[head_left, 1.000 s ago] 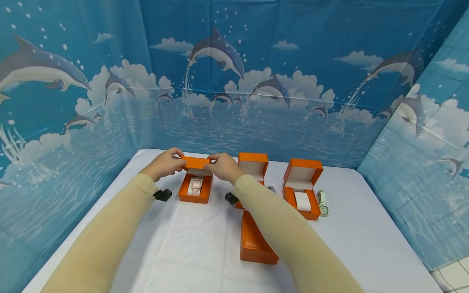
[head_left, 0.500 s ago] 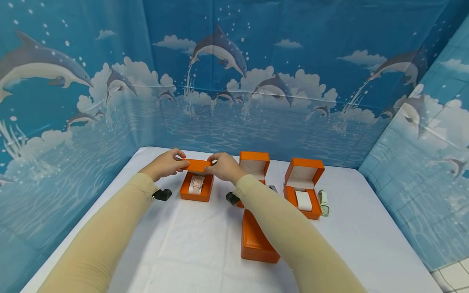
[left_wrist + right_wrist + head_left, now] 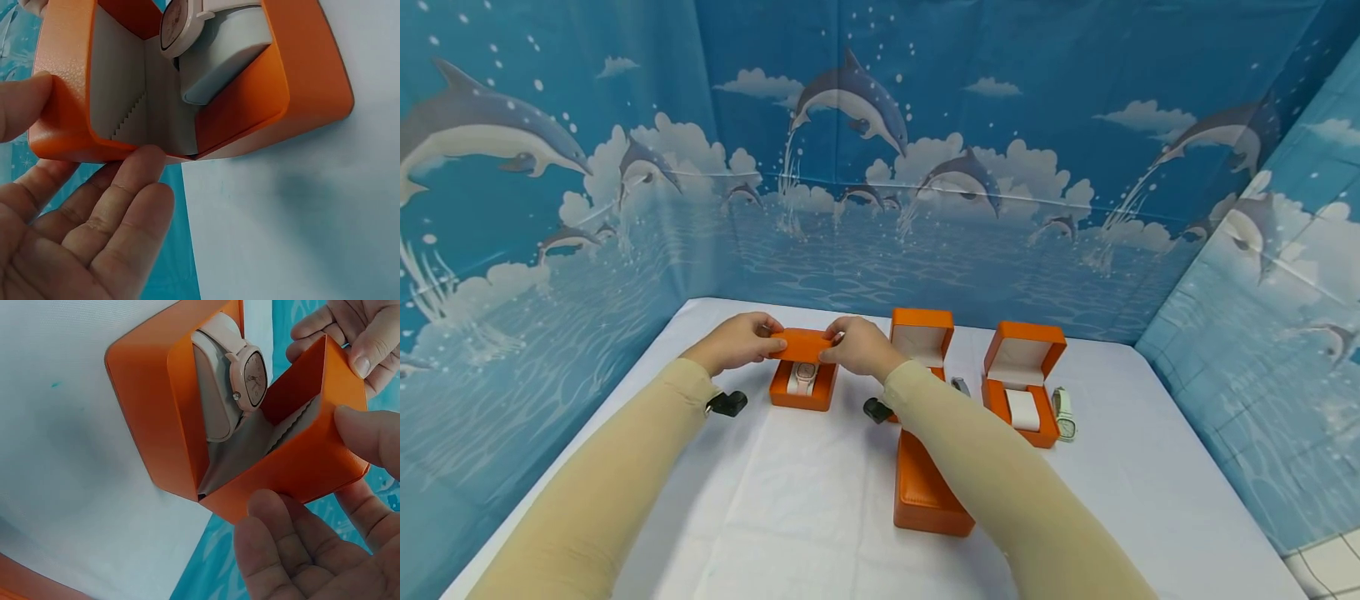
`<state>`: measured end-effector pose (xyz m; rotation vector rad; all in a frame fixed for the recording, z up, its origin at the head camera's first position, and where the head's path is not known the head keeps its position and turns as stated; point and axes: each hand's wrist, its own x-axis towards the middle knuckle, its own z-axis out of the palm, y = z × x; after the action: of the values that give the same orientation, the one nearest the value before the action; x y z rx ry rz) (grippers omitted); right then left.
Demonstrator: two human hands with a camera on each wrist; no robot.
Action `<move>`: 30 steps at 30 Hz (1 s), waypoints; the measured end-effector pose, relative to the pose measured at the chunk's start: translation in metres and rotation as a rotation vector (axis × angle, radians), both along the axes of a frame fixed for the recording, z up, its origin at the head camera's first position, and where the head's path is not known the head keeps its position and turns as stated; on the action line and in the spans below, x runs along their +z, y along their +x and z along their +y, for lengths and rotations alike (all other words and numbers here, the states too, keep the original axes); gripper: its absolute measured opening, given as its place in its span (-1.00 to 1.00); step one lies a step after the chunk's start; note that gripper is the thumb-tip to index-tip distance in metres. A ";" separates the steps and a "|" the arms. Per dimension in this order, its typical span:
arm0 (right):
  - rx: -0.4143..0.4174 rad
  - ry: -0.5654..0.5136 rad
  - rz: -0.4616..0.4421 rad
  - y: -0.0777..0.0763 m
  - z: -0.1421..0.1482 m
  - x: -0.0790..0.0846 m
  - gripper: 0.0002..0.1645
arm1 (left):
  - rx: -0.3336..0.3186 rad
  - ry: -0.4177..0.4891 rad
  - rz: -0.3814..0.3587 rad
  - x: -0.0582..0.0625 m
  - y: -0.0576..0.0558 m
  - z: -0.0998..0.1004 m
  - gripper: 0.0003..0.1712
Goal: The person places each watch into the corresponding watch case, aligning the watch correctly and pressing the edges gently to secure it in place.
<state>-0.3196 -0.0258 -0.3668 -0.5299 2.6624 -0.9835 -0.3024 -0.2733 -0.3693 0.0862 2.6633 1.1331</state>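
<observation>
At the far left of the table stands an orange watch box, its hinged lid part-way down. Inside, a pale pink watch is wrapped around a light cushion. My left hand pinches the lid's left corner, thumb on the outer face and fingers along the side and back. At the right corner my right hand holds the lid the same way, its other fingers spread beside the box in the right wrist view. The lid's front edge hangs above the watch.
Right of my hands are two opened orange boxes, a nearer one partly behind my right arm and another with a white cushion. A pale green watch and a greyish watch lie beside them. A closed orange box stands in front.
Both hands have tipped the lid forward and down, so its outer face shows more and its inside is hidden in the head view. The base and watch have stayed put.
</observation>
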 end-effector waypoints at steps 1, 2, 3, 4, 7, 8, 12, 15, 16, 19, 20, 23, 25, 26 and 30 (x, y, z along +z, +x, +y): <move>0.002 -0.001 0.002 0.000 0.000 0.000 -0.53 | -0.002 -0.003 0.003 -0.001 0.000 -0.001 -0.44; 0.003 -0.001 0.002 0.001 0.000 0.000 -0.54 | -0.004 -0.005 0.007 -0.002 0.000 -0.002 -0.43; 0.005 0.000 0.002 0.001 0.000 0.000 -0.54 | -0.006 -0.008 0.010 -0.003 0.001 -0.002 -0.43; 0.007 0.000 0.003 0.001 0.000 0.001 -0.55 | -0.008 -0.011 0.013 -0.004 0.001 -0.003 -0.43; 0.011 0.002 -0.001 0.001 0.000 0.001 -0.57 | -0.008 -0.014 0.019 -0.006 0.002 -0.003 -0.42; 0.012 0.002 -0.002 0.002 0.000 0.001 -0.57 | -0.008 -0.015 0.021 -0.007 0.002 -0.003 -0.42; 0.013 0.000 -0.004 0.003 0.000 0.001 -0.59 | -0.001 -0.015 0.029 -0.007 0.005 -0.002 -0.42; 0.014 0.021 0.014 0.003 0.000 -0.001 -0.63 | -0.007 -0.031 0.044 -0.009 0.007 -0.002 -0.45; 0.017 0.037 0.023 0.004 0.000 -0.003 -0.65 | -0.009 -0.040 0.049 -0.010 0.008 -0.002 -0.46; 0.031 0.090 0.044 0.004 -0.001 -0.009 -0.72 | -0.021 -0.075 0.054 -0.014 0.009 -0.001 -0.50; 0.039 0.112 0.047 0.004 -0.001 -0.011 -0.74 | -0.026 -0.086 0.057 -0.016 0.010 -0.001 -0.52; 0.052 0.149 0.046 0.004 -0.001 -0.018 -0.80 | -0.041 -0.107 0.056 -0.022 0.012 0.000 -0.53; 0.053 0.163 0.048 0.004 -0.001 -0.021 -0.83 | -0.038 -0.118 0.068 -0.026 0.012 0.001 -0.53; 0.050 0.163 0.050 0.003 -0.002 -0.022 -0.83 | -0.031 -0.123 0.074 -0.028 0.012 0.001 -0.53; 0.044 0.168 0.045 0.003 -0.003 -0.022 -0.83 | 0.001 -0.131 0.077 -0.034 0.011 0.001 -0.51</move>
<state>-0.3164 -0.0292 -0.3890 -0.5776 2.7284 -0.7351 -0.2918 -0.2727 -0.4028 0.1070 2.7977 0.9716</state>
